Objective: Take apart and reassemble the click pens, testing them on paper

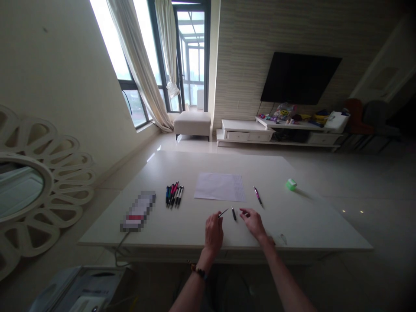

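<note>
My left hand is closed around a thin dark stick that looks like a pen refill; its tip points up and to the right. Just right of that tip, a black pen barrel lies on the white table. On its other side is my right hand, with thumb and forefinger a little apart and no object visible between them. Farther up, a pink and black pen lies alone. A sheet of white paper is spread beyond both hands.
Several pens lie in a group left of the paper. A blurred-out phone-like device with a cable sits at the left. A green and white small container stands at the right. Near the front edge lies a small clear piece.
</note>
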`<state>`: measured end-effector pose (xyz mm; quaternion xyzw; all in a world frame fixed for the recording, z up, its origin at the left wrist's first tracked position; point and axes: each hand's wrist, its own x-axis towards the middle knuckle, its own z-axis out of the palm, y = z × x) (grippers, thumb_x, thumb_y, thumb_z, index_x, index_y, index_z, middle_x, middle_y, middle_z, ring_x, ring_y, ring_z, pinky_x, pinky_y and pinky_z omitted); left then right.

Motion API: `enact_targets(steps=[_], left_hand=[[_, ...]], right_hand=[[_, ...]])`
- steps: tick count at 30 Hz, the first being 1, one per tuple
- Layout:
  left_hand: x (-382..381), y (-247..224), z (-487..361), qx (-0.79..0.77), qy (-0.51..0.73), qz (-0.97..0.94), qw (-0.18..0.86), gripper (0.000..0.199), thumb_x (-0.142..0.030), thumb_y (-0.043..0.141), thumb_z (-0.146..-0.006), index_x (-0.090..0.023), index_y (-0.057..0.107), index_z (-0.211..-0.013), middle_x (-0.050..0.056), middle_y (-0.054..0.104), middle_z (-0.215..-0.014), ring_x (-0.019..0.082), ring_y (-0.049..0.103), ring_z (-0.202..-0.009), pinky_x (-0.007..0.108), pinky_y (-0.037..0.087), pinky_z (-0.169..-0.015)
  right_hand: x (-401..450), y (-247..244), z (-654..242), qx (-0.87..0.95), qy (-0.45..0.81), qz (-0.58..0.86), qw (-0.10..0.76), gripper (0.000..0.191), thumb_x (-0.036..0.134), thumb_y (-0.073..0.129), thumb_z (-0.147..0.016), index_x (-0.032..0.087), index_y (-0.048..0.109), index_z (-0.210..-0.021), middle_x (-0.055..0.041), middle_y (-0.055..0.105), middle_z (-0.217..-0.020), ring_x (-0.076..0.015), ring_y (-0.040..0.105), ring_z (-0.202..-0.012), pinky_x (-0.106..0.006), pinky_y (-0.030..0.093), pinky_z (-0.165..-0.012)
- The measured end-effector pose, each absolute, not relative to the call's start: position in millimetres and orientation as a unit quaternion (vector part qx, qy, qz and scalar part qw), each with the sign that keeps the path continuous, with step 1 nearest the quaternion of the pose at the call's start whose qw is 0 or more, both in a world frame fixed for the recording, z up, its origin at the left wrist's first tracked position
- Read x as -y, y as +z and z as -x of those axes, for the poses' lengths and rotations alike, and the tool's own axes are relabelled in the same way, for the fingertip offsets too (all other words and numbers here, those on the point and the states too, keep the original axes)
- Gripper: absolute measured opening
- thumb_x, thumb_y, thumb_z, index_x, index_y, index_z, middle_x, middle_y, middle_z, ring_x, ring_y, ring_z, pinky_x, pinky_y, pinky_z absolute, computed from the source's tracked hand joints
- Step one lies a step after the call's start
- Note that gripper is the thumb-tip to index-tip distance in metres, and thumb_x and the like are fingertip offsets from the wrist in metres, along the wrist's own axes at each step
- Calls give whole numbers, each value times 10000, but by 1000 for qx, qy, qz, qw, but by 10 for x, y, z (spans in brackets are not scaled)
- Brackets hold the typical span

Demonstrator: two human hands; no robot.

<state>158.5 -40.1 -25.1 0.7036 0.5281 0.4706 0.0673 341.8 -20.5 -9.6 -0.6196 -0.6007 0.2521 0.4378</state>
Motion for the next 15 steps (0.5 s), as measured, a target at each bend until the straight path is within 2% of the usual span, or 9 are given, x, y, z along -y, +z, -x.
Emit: enact_targets(steps=[3,8,15], left_hand=[[397,-261,-1584,-533,472,-698,73,209,-240,339,-909,-192,525,-991,57,608,-868,164,569,-829,327,457,-749],[414,-231,-1587,-544,454,-701,83,226,-234,308,-917,-194,529,-899,47,579,-800,159,541,-776,312,434,-726],[426,-198,-1582,-558,430,-705,82,217,-225,304,-918,-205,512,-858,32,565,-779,156,523,-761,292,416,-722]], right_hand=[[189,-280,-3569,627,220,648,373,260,256,608,-688,163,693,-916,-61,647,-770,-171,596,-672,-271,475,-680],[90,-314,-3479,659,187,663,300,346,282,616,-711,208,653,-1047,-53,636,-840,-167,603,-743,-243,450,-725],[-13,-257,-3405,670,178,662,286,156,277,560,-769,195,683,-818,-55,635,-834,-154,609,-721,-229,443,-701]])
